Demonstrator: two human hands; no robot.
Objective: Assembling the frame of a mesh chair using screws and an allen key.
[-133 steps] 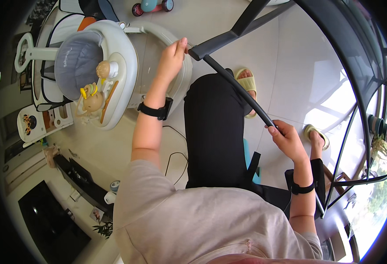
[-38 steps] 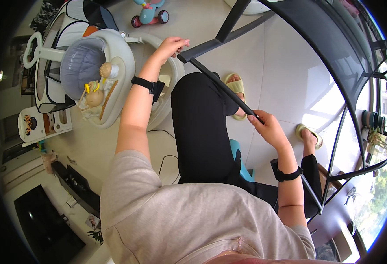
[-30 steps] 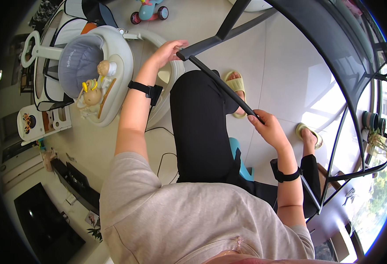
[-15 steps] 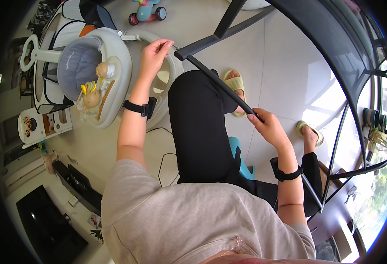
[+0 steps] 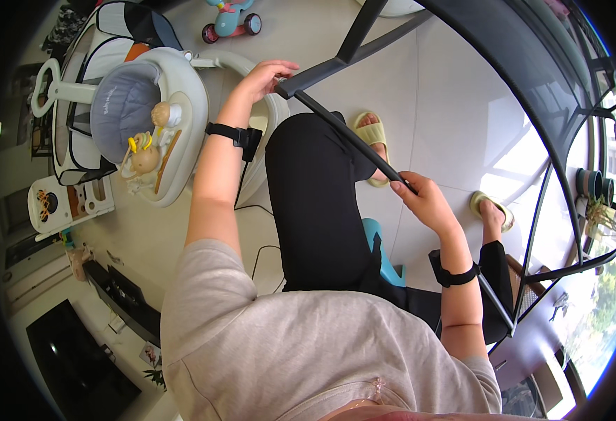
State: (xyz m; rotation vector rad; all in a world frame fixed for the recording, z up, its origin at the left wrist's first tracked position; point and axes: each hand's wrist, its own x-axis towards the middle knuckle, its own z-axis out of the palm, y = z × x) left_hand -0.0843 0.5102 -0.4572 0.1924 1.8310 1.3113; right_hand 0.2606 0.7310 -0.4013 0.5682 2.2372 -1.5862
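Observation:
A black tubular frame [image 5: 364,50] with a dark curved panel [image 5: 511,52] rises at the upper right. One straight black tube [image 5: 353,140] slants from the frame's corner down to my right hand [image 5: 423,200], whose fingers are wrapped round its lower end. At the corner, where the tube meets a thicker flat bar [image 5: 315,76], my left hand [image 5: 264,78] has its fingers bent together. A small metallic bit shows by those fingertips, too small to name. My thumb there is mostly hidden.
On the left stand a baby walker [image 5: 181,133] with a grey seat and toys, and a white seat-like item [image 5: 62,203]. A blue ride-on toy [image 5: 231,21] is at the top. A thin black cable [image 5: 255,266] lies on the floor; a turquoise object [image 5: 385,256] is under my legs.
My left hand has turned over and moved slightly right and down, closer round the frame's corner. My right hand keeps its hold on the tube, nearly unmoved.

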